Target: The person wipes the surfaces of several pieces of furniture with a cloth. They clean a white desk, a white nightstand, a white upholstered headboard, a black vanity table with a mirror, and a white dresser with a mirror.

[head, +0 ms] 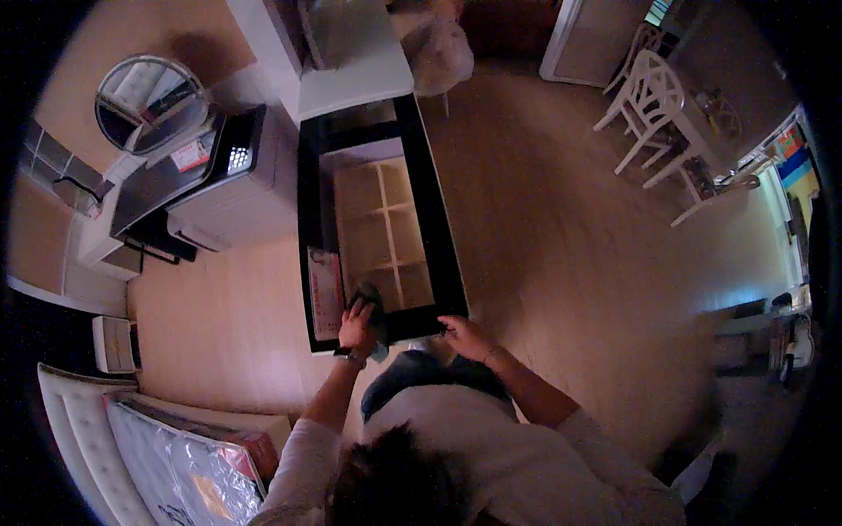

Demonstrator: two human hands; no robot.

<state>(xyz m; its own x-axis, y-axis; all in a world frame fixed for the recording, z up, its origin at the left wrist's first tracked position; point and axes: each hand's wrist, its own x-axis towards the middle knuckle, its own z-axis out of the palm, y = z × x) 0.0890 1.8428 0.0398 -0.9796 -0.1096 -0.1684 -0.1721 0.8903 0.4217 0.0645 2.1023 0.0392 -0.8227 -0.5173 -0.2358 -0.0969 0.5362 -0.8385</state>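
Note:
In front of me stands a long cabinet with a black-framed top [437, 217], and a clear panel in it shows lit, divided compartments [368, 223] beneath. My left hand [357, 329] lies at the near end of this top, on a dark cloth [377, 322] that it holds against the surface. Part of the cloth hangs past the near edge. Just left of that hand is a printed card with writing [325, 292]. My right hand [466, 336] is at the near right corner, its fingers bent by the edge; whether they grip anything is unclear.
A dressing table [164, 171] with a round mirror [151, 102] stands to the left. Lower left are a tufted headboard [79, 440] and a plastic-wrapped mattress [177, 460]. White chairs [651, 92] stand at the upper right; an upholstered seat [437, 56] is beyond the cabinet.

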